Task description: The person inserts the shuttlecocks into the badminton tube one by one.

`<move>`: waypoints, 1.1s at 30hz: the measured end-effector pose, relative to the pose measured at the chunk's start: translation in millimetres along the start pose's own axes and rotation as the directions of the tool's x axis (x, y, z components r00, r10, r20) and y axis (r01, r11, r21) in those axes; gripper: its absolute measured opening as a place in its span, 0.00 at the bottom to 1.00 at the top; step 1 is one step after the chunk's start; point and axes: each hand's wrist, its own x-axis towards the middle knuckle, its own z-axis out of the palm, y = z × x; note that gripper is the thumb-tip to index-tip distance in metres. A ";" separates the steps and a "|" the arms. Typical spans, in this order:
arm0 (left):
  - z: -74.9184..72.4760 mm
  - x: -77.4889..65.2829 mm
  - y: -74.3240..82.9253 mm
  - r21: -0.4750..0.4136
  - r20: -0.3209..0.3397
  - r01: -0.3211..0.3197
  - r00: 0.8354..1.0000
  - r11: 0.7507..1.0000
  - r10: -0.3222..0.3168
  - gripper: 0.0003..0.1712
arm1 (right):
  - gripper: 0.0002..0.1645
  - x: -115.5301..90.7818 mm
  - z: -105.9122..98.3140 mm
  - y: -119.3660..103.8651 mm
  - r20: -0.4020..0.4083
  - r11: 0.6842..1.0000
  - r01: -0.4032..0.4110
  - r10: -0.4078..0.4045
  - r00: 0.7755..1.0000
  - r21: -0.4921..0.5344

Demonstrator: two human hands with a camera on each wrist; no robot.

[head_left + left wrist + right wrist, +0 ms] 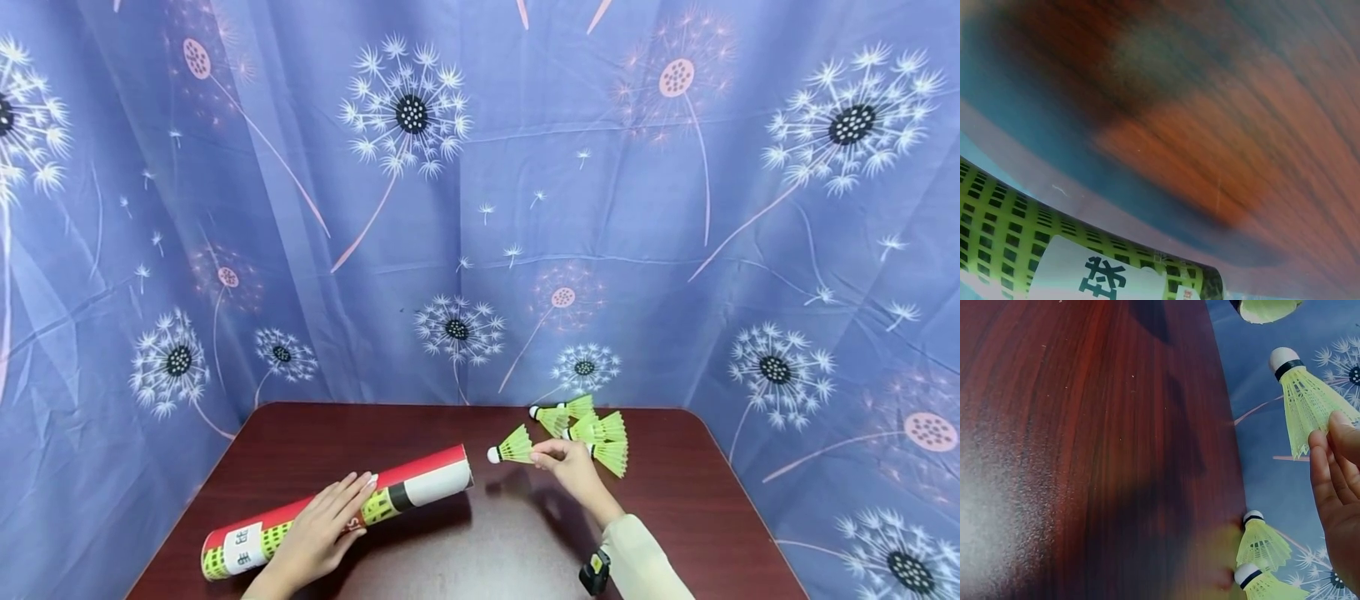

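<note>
A long red, white and green shuttlecock tube (420, 479) lies slantwise at the table's left, its right end toward the middle. My left hand (322, 525) holds it around the middle, fingers across the top and thumb along the near side. Part of the tube (1016, 237), with a white label, shows in the left wrist view; the hand itself is out of that view. With thumb and fingertips my right hand (573, 475) pinches a yellow-green shuttlecock (516, 446) by its skirt edge. The white cork of this shuttlecock (1313, 403) points left toward the tube's right end.
Several more yellow-green shuttlecocks (600, 429) lie in a cluster at the back of the dark wooden table (690, 517), just behind the right hand. A blue curtain (517, 183) with dandelion prints hangs behind the table and along its sides.
</note>
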 end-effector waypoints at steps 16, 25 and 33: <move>3.6 2.8 1.2 -0.001 -0.004 0.000 1.000 1.000 0.000 0.31 | 0.05 -6.3 19.5 0.8 0.014 0.991 0.104 -0.106 0.994 0.086; 5.3 5.7 2.7 -0.025 -0.007 -0.003 1.000 1.000 0.003 0.31 | 0.05 -8.8 34.4 -2.9 0.020 0.985 0.149 -0.152 0.988 0.085; 6.4 7.7 2.2 -0.018 -0.010 -0.013 1.000 1.000 0.013 0.31 | 0.05 -10.1 42.1 -5.7 0.041 0.979 0.179 -0.184 0.982 0.094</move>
